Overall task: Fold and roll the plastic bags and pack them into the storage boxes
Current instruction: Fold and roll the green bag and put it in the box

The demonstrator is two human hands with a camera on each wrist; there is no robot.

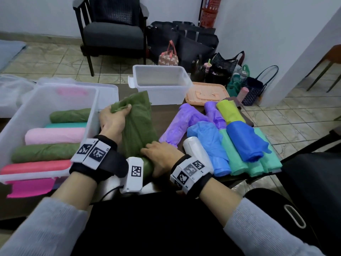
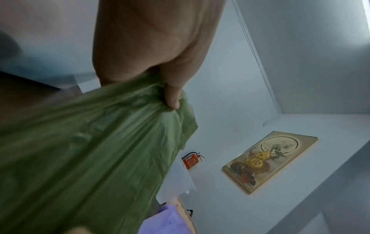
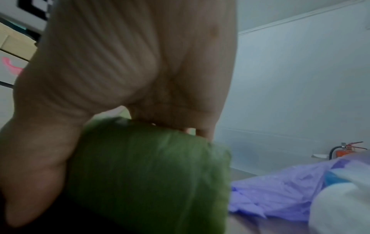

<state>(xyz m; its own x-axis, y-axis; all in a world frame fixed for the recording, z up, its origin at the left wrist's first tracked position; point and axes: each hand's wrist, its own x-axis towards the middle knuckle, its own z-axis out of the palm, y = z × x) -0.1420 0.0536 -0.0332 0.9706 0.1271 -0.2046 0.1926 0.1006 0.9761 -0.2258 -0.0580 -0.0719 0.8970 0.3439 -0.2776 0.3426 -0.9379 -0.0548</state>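
Note:
A long olive-green plastic bag [image 1: 137, 124] lies lengthwise on the dark table between two storage boxes. My left hand [image 1: 114, 117] grips its bunched far end, thumb pinching the plastic [image 2: 172, 98]. My right hand [image 1: 160, 157] curls over the rolled near end [image 3: 152, 174] of the same bag. The near storage box [image 1: 18, 115] on the left holds several rolled bags in green, teal, pink and coral. A second storage box [image 1: 160, 87], clear and without bags, stands farther back.
Several rolled bags, purple [image 1: 177, 124], blue [image 1: 245, 139], mint, white and yellow-green, lie on the table to the right. An orange lid [image 1: 206, 95] sits behind them. A magenta bag [image 1: 29, 187] lies under the near box. A chair and handbags stand on the floor beyond.

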